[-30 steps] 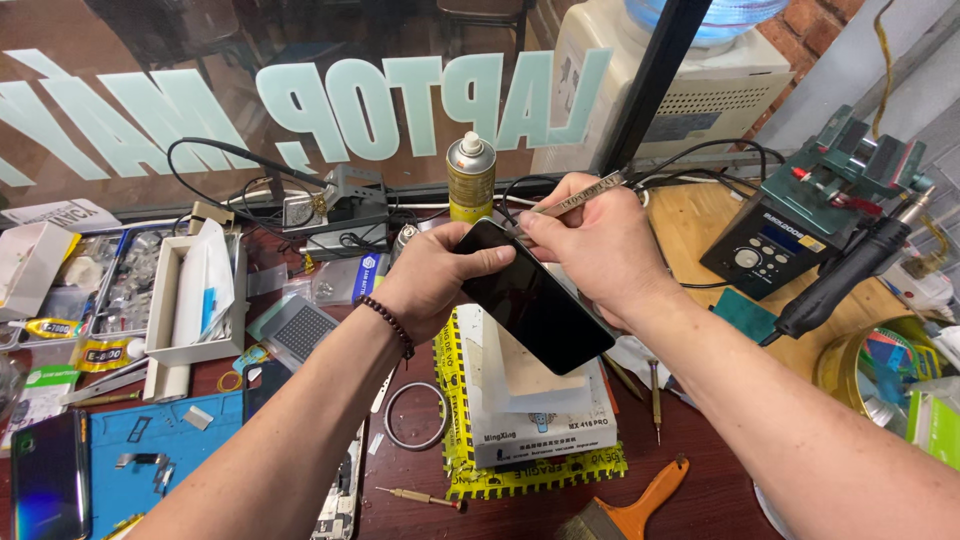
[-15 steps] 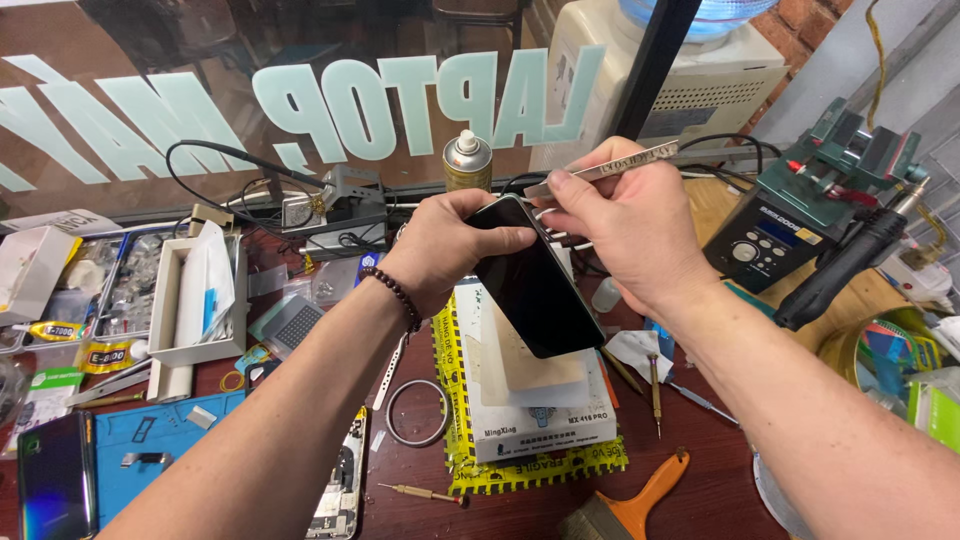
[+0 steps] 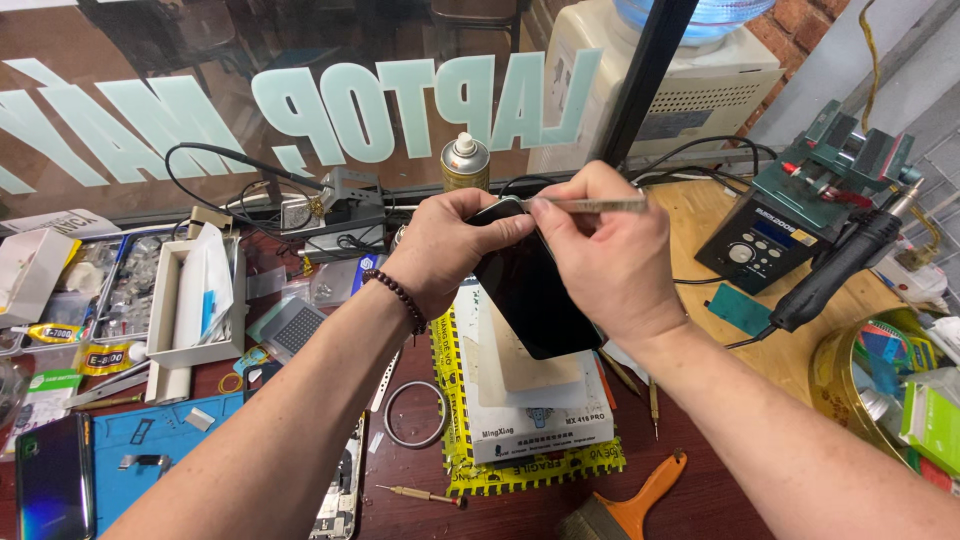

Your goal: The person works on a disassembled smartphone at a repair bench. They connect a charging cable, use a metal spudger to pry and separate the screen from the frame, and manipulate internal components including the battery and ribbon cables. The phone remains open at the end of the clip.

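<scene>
My left hand (image 3: pixel 455 250) grips the top end of a black smartphone (image 3: pixel 530 295), holding it tilted above the bench with its dark screen facing me. My right hand (image 3: pixel 600 260) pinches thin metal tweezers (image 3: pixel 590 205), their tip touching the phone's upper edge beside my left fingers. A dark bead bracelet (image 3: pixel 400 297) circles my left wrist. Under the phone lies a white pad (image 3: pixel 530 405) edged with yellow-and-black tape.
A spray can (image 3: pixel 465 162) stands by the window. A soldering station (image 3: pixel 765 240) and hot-air handle (image 3: pixel 840 265) sit at right. An orange-handled brush (image 3: pixel 630 505), a metal ring (image 3: pixel 415 413), a small screwdriver (image 3: pixel 420 494), a blue mat (image 3: pixel 150 445), another phone (image 3: pixel 52 480) and parts trays (image 3: pixel 190 295) crowd the bench.
Both hands have raised the phone slightly and turned it more upright. The tweezers have swung from angled to nearly level at the phone's top edge.
</scene>
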